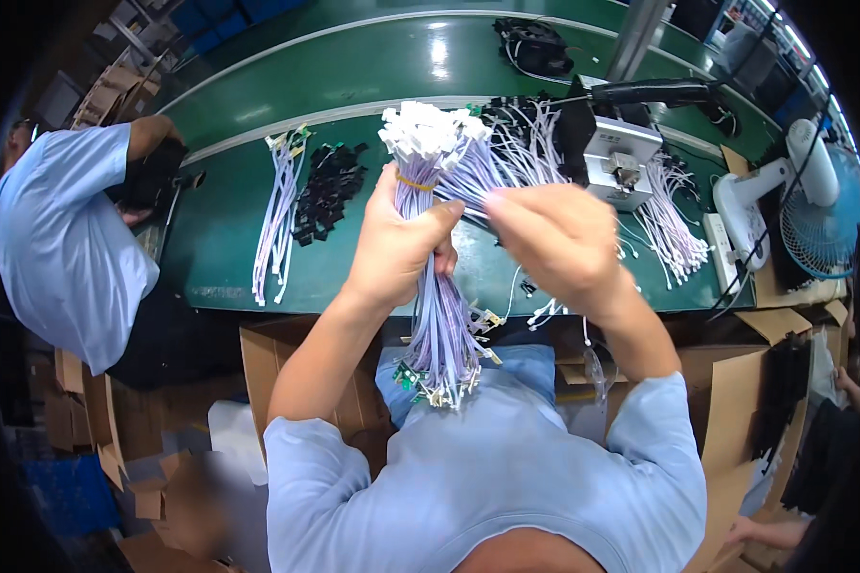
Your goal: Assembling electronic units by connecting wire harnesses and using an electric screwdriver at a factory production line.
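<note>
My left hand (401, 244) is wrapped round a thick bundle of thin white and lavender cables (440, 320). White plug connectors (425, 129) crowd its top end, and a yellow rubber band (413, 181) circles the strands just below them. The lower ends, with small green and pale tips, hang past the table's front edge. To the right, my right hand (559, 234) is closed, its fingertips pinching a splayed bunch of cables (470, 180) beside the banded ones. Slight motion blur softens this hand, and its palm side is hidden.
Loose cables (279, 215) and black parts (330, 191) lie left on the green table (225, 267). More cables (674, 224) surround a metal bench device (621, 158) at right, near a power strip (721, 250) and fan (817, 215). A co-worker (72, 229) sits left; cardboard boxes (736, 411) stand below.
</note>
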A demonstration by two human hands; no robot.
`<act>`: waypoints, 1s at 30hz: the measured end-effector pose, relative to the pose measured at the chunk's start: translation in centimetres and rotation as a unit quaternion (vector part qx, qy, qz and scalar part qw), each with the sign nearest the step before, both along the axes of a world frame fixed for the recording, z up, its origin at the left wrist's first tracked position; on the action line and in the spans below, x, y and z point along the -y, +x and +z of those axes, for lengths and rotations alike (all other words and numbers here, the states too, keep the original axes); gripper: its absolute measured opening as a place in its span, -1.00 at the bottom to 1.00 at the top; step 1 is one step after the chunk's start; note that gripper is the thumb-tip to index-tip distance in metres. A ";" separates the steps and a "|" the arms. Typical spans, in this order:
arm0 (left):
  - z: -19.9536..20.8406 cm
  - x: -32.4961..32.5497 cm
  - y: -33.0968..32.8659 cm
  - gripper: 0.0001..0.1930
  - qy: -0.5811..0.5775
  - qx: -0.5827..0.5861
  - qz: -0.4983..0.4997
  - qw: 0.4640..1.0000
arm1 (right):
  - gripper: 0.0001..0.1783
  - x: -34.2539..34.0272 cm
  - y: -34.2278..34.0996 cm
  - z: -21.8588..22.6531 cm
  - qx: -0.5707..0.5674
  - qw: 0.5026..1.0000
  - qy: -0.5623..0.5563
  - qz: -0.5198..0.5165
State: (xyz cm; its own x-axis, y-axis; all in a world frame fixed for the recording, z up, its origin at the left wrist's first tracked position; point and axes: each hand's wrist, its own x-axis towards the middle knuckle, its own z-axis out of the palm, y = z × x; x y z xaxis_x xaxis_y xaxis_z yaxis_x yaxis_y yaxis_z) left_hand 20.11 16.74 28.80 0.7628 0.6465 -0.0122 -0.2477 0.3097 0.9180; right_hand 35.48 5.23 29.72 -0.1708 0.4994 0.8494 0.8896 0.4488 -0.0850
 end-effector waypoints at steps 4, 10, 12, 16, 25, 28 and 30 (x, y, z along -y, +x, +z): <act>-0.2 1.9 1.9 -0.61 0.096 -0.033 0.047 0.994 | -0.68 -0.7 -1.6 0.1 -0.036 0.998 -0.040 -0.039; -4.9 1.6 4.0 -0.36 0.347 -0.053 0.150 0.924 | -0.82 -2.2 0.2 -4.4 -0.075 0.993 -0.080 -0.053; -4.1 2.9 3.3 -0.36 0.213 -0.055 0.103 0.970 | -0.84 -1.9 0.2 -4.3 -0.053 0.995 -0.061 -0.051; -3.1 3.7 4.5 -0.41 0.201 -0.083 0.026 0.976 | -0.83 -0.7 2.0 -3.9 -0.100 0.992 -0.030 -0.073; -2.2 2.3 4.8 -0.37 0.095 -0.053 0.025 0.994 | -0.85 -0.1 2.8 -3.7 -0.114 0.988 -0.001 -0.105; -2.7 2.2 5.0 -0.37 0.086 -0.043 0.051 0.994 | -0.83 -0.9 2.7 -4.2 -0.176 0.983 0.011 -0.045; -2.8 1.7 5.2 -0.42 0.083 -0.031 0.042 0.995 | -0.84 -1.4 2.2 -4.5 -0.210 0.978 0.016 0.002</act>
